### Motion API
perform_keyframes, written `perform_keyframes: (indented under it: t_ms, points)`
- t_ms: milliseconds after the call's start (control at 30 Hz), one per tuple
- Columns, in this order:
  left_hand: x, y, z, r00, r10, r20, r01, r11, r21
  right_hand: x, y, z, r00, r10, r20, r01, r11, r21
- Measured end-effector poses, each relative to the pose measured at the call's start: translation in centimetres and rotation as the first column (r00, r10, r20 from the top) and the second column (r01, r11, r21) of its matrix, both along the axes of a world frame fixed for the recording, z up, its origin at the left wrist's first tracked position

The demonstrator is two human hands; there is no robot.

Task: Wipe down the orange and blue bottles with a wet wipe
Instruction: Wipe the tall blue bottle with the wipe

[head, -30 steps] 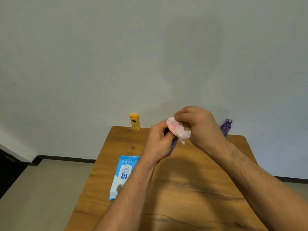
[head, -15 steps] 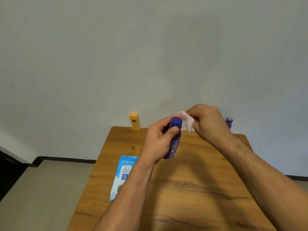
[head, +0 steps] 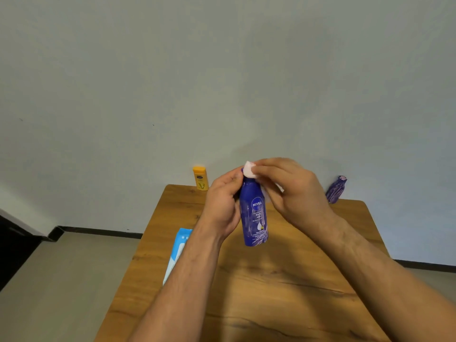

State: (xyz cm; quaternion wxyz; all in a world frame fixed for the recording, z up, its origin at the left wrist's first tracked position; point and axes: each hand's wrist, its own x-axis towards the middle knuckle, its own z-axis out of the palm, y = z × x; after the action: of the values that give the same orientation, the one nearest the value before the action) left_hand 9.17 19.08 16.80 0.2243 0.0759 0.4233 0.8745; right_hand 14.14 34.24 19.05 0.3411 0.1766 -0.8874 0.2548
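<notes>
Your left hand [head: 222, 208] wraps its fingers round the blue bottle [head: 254, 218] (label toward you); your right hand [head: 293, 193] fingers pinch the wet wipe [head: 249, 171] atop it.

Soft, even light; faint arm shadows on table [head: 283, 292]; right hand slightly blurred

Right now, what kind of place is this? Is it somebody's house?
Probably a plain room in a home, though I can't be sure. A wooden table stands by a bare wall. On it are an orange bottle and a wipes pack; the left hand holds a blue bottle.
</notes>
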Motion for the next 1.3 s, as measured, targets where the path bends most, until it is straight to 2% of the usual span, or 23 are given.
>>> perform_keyframes:
  t_ms: [67, 133, 233, 267, 400, 467, 533, 667, 767, 800, 867, 933, 1033, 1067, 1133, 1200, 1300]
  points:
    - [0.2, -0.1, -0.1, 1.0, -0.016, 0.006, 0.016, 0.999, -0.049, -0.6, 0.7, 0.2, 0.998, -0.052, -0.027, 0.049, 0.995, -0.092]
    - [0.2, -0.2, 0.0, 0.999, -0.023, 0.036, 0.024, 0.999, -0.036, -0.3, 0.0, 0.0, 0.999, -0.031, -0.04, 0.028, 0.997, -0.065]
    - [-0.2, -0.7, 0.3, 0.994, -0.043, 0.105, 0.039, 0.998, 0.039, 1.7, -2.0, -1.3, 0.981, 0.189, -0.045, -0.176, 0.961, 0.212]
    - [-0.3, -0.9, 0.4, 0.992, -0.06, 0.108, 0.056, 0.998, 0.041, 1.7, -1.8, -1.4, 0.976, 0.211, -0.053, -0.188, 0.943, 0.276]
    - [-0.1, -1.0, 0.3, 0.986, -0.126, 0.113, 0.11, 0.985, 0.133, 0.4, -0.4, -0.7, 0.989, 0.044, -0.139, -0.022, 0.988, 0.156]
    - [0.0, -1.1, 0.2, 0.982, -0.115, 0.15, 0.098, 0.988, 0.118, 1.3, -1.5, -1.5, 0.978, 0.16, -0.135, -0.113, 0.948, 0.298]
    - [0.1, -1.3, 0.0, 0.978, -0.116, 0.171, 0.099, 0.99, 0.101, 1.4, -1.0, -1.6, 0.953, 0.278, -0.12, -0.196, 0.869, 0.455]
    - [0.2, -0.9, 0.0, 0.98, -0.155, 0.124, 0.14, 0.982, 0.123, 0.2, 0.4, -0.2, 0.978, 0.113, -0.177, -0.044, 0.934, 0.355]
    - [0.4, -1.4, 0.0, 0.978, -0.162, 0.13, 0.152, 0.985, 0.082, 1.7, -0.9, -0.9, 0.945, 0.309, -0.108, -0.203, 0.812, 0.547]
    - [0.5, -1.6, 0.0, 0.981, -0.162, 0.109, 0.155, 0.985, 0.07, 1.4, -0.4, -0.6, 0.944, 0.318, -0.091, -0.218, 0.804, 0.553]
    - [0.6, -1.5, -0.2, 0.987, -0.146, 0.067, 0.144, 0.989, 0.037, 0.4, 0.8, 0.4, 0.975, 0.18, -0.133, -0.107, 0.897, 0.428]
    - [0.6, -1.6, -0.3, 0.992, -0.12, 0.042, 0.12, 0.993, 0.001, 0.5, 0.7, 0.6, 0.986, 0.12, -0.116, -0.065, 0.918, 0.392]
    - [0.4, -2.2, -0.3, 0.995, -0.097, 0.039, 0.097, 0.995, -0.011, 2.1, -0.6, -0.2, 0.949, 0.314, -0.013, -0.247, 0.771, 0.587]
    - [0.4, -2.2, -0.4, 0.994, -0.102, 0.028, 0.102, 0.995, -0.012, 1.7, -0.2, 0.1, 0.945, 0.328, 0.0, -0.266, 0.766, 0.586]
    - [0.6, -1.9, -0.2, 0.995, -0.1, 0.015, 0.1, 0.995, 0.005, 0.7, 0.8, 1.2, 0.971, 0.23, -0.06, -0.174, 0.861, 0.479]
    - [0.6, -1.8, -0.2, 0.996, -0.082, 0.029, 0.081, 0.996, 0.045, 0.7, 0.4, 1.3, 0.979, 0.191, -0.067, -0.143, 0.887, 0.439]
    - [0.0, -2.3, -0.7, 0.995, -0.072, 0.069, 0.068, 0.995, 0.069, 2.1, -0.7, 0.1, 0.922, 0.388, 0.01, -0.32, 0.744, 0.586]
